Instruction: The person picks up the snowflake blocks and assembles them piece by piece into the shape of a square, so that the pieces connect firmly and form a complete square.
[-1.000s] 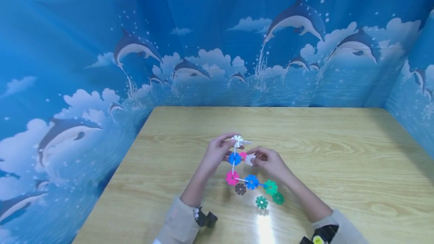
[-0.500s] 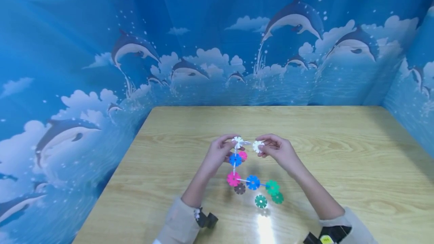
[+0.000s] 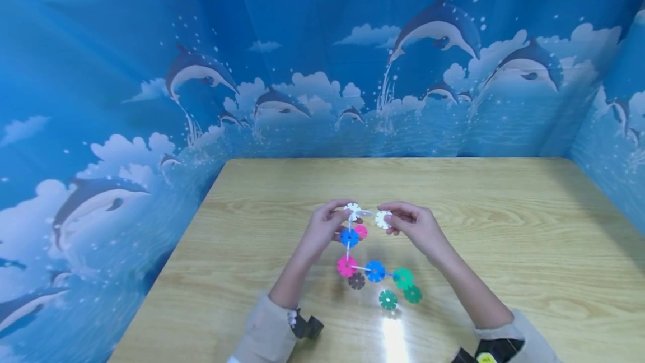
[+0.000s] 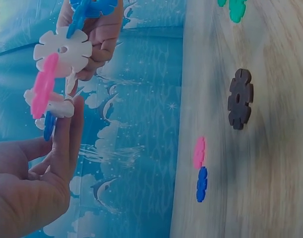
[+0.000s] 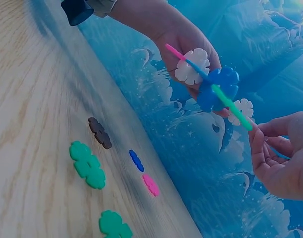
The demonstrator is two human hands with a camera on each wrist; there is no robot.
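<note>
My left hand (image 3: 322,226) pinches a white notched disc (image 3: 353,211) at the top of a chain of interlocking plastic discs. Down the chain come a blue disc (image 3: 349,238), a pink disc (image 3: 346,266), another blue disc (image 3: 375,271) and a green disc (image 3: 403,278), with white ones edge-on between some. Beside the chain's upper end, my right hand (image 3: 413,226) holds a separate-looking white disc (image 3: 382,219) between thumb and fingers. An edge-on white piece (image 3: 365,213) points towards that disc; whether they touch, I cannot tell.
On the wooden table (image 3: 504,228) lie a brown disc (image 3: 356,280), two green discs (image 3: 388,299), a pink disc (image 4: 199,152) and a blue disc (image 4: 202,184). A blue dolphin-print curtain (image 3: 322,60) hangs around the table's far and side edges.
My right hand has brought its white disc up and away from me, from beside the upper blue disc to the chain's top end. The left hand has stayed nearly still.
</note>
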